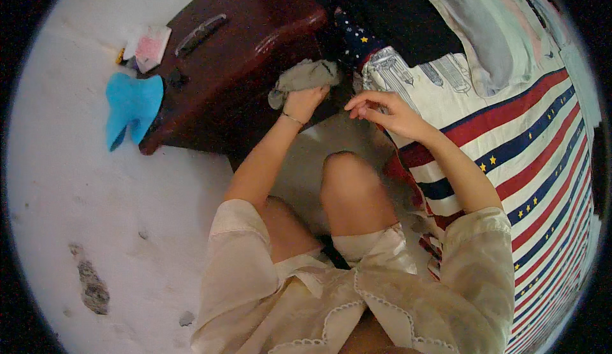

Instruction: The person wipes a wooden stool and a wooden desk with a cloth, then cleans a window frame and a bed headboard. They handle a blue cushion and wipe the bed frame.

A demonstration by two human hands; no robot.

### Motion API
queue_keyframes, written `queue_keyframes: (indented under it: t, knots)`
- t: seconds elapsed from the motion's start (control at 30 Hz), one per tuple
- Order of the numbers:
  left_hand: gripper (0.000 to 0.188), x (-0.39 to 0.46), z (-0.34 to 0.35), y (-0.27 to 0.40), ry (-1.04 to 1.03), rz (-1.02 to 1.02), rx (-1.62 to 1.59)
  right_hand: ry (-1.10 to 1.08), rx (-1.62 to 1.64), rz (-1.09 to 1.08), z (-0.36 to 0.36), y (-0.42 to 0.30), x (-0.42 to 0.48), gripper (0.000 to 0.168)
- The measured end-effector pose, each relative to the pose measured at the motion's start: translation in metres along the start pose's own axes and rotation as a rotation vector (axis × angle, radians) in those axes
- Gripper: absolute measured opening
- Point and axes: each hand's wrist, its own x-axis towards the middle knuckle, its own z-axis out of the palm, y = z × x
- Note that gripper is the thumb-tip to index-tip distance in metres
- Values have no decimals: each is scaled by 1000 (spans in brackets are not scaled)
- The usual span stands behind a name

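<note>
My left hand (304, 104) grips a crumpled grey cloth (308, 76) against the dark side of a glossy reddish-brown wooden cabinet (239, 62). The cloth bunches over the knuckles and hides part of the fingers. To its right, my right hand (389, 112) hovers by the edge of a bed. Its fingers are loosely bent and apart, with nothing seen in them. Under that hand and arm spreads a bed sheet (521, 182) with red, navy and white stripes and yellow stars.
A blue, soft-looking piece (134, 105) and a white and pink packet (154, 48) are at the cabinet's left end. A dark handle-shaped piece (201, 34) is on the cabinet. Grey-green bedding (497, 34) lies rumpled on the bed. My bare knee (354, 186) is between cabinet and bed.
</note>
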Motion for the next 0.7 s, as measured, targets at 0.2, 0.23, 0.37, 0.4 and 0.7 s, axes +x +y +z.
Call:
queue_keyframes:
  t: [0.2,0.23,0.37,0.4,0.7]
  knots:
    - [34,-87,-2,-39,-396,-286,-203,-32,-192,19,-2,-1,-18,17]
    - [35,-110,-9,-52,-478,-404,-256,-22,-187,22,-1,-1,-18,17]
    - [53,-176,-54,-91,-607,-380,292,-6,-177,92,8,2,-17,18]
    - [56,-180,-68,-95,-507,-489,262,-16,-195,96,8,1,-16,18]
    - [56,-153,-93,-79,716,-935,-3,-79,-197,179,16,-10,-16,20]
